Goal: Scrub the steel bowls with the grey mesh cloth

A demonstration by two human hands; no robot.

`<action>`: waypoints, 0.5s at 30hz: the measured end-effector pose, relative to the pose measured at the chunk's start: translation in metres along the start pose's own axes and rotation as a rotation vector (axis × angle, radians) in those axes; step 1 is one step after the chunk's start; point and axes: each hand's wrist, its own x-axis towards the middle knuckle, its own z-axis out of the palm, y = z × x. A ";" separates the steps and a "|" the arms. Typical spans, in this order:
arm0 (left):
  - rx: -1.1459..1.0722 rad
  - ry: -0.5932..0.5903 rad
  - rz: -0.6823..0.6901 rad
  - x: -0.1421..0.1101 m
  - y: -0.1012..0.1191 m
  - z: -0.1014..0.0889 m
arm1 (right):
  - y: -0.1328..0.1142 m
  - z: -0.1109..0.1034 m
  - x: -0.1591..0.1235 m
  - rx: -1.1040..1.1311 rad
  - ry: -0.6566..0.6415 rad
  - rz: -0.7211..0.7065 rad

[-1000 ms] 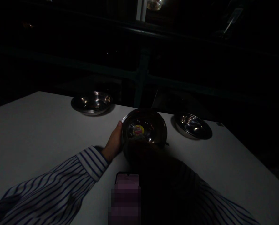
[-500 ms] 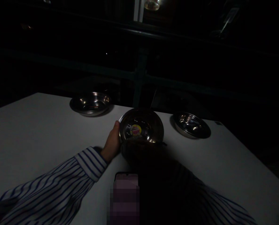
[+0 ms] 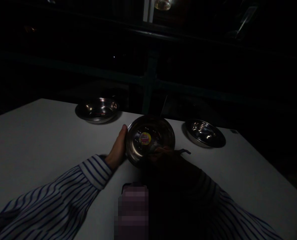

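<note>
Deep shadow is spread over the background, broken by a lamp [image 3: 162, 4] at the top and a dull teal frame [image 3: 148, 81]; below, a white tabletop [image 3: 53, 136] is faintly lit. Near its far edge, two steel bowls are set well apart: the left bowl [image 3: 97, 119] towards the far left corner, the right bowl [image 3: 204, 135] towards the far right one.

Between them, closer to the near edge, the middle bowl [image 3: 163, 131] is held with its open side tilted towards the wearer; whether the tabletop is touched by it cannot be told. Being round, it is given no long axis. Its left rim is met by the left hand [image 3: 117, 150], thumb laid along the outside, fingers hidden behind, apparently gripping. Its near right part is covered by the right hand [image 3: 172, 161], whose finger pose cannot be told in the dark; a thin dark strip [image 3: 185, 151] is seen sticking out beyond it.

On the middle bowl's floor, left of centre, a round yellow-and-pink sticker [image 3: 145, 138] is shown, its print too small to be read. A reddish label [image 3: 100, 113] is glimpsed inside the left bowl, also illegible. Towards the near edge, a phone-like object [image 3: 135, 200] is blurred by pixelation
</note>
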 end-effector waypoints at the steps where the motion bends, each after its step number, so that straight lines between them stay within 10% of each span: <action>1: -0.024 -0.011 -0.020 -0.002 0.001 0.003 | 0.000 0.000 0.000 -0.003 0.004 0.001; 15: -0.070 0.010 0.012 -0.003 -0.009 0.013 | -0.018 0.009 0.021 0.069 0.161 -0.068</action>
